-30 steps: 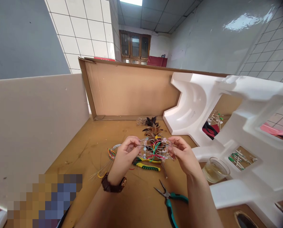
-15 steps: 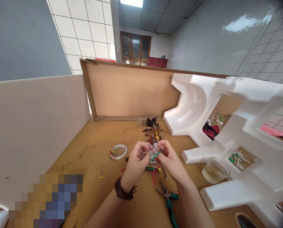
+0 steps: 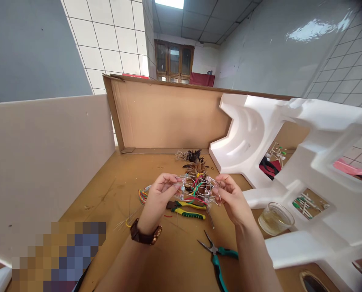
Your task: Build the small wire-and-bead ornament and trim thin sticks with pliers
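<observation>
A beaded wire piece (image 3: 195,190) with clear beads and green, red and yellow strands is stretched between my two hands above the table. My left hand (image 3: 163,192) pinches its left end, and a dark bracelet circles that wrist. At its right end, the fingers of my right hand (image 3: 229,194) are closed on the wire loops. Below it lie yellow-green pliers (image 3: 188,213). Nearer to me are teal-handled long-nose pliers (image 3: 215,253) with jaws apart. Brown and black feathers (image 3: 195,162) lie just beyond the piece.
White foam molding (image 3: 244,134) stands along the right, with a glass of liquid (image 3: 276,219) beside it. A cardboard wall (image 3: 168,117) closes off the back. Left of my left hand are colored strands (image 3: 142,195). A pale panel (image 3: 47,150) stands at the left.
My hands have moved apart, spreading the beaded wire piece between them. The yellow-green pliers beneath now show more fully, and the white ring at the left is mostly hidden by my left hand.
</observation>
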The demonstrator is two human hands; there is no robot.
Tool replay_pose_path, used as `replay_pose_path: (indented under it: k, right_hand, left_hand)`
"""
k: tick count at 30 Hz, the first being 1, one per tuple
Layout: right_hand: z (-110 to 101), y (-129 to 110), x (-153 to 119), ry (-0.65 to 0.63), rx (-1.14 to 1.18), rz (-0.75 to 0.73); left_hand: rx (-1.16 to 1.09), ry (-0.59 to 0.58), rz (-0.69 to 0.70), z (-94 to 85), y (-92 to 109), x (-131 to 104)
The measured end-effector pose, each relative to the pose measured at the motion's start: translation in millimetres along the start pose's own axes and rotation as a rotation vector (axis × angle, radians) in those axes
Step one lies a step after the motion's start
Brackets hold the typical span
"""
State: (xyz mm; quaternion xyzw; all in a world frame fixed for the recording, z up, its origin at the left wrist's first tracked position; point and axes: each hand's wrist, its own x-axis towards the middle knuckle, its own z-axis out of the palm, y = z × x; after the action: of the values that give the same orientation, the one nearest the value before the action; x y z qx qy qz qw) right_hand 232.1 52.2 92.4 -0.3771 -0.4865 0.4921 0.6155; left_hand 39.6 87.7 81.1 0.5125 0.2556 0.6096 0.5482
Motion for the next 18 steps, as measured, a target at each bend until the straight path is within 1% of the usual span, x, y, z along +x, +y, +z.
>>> replay_pose_path:
  k: [3,9,13,15,18]
  right_hand:
    - [-2.7,-1.4,1.0,0.008,0.017,0.016]
    - [-2.2,-3.1,2.1,0.012,0.041,0.037]
    - [-2.4,-4.5,2.0,0.01,0.075,0.042]
    - [-3.0,-4.3,1.8,0.006,0.096,0.048]
    - [-5.7,-2.5,2.6,0.009,0.106,0.05]
  left_hand:
    - [-0.009,-0.006,-0.025,-3.0,0.7,1.4]
    - [-0.006,-0.002,-0.068,0.4,3.5,-0.4]
    - [-0.052,-0.003,-0.092,-0.3,6.2,-0.1]
    - [-0.11,-0.014,-0.141,-1.5,6.6,0.8]
    - [-0.218,-0.065,-0.259,-4.1,6.0,2.5]
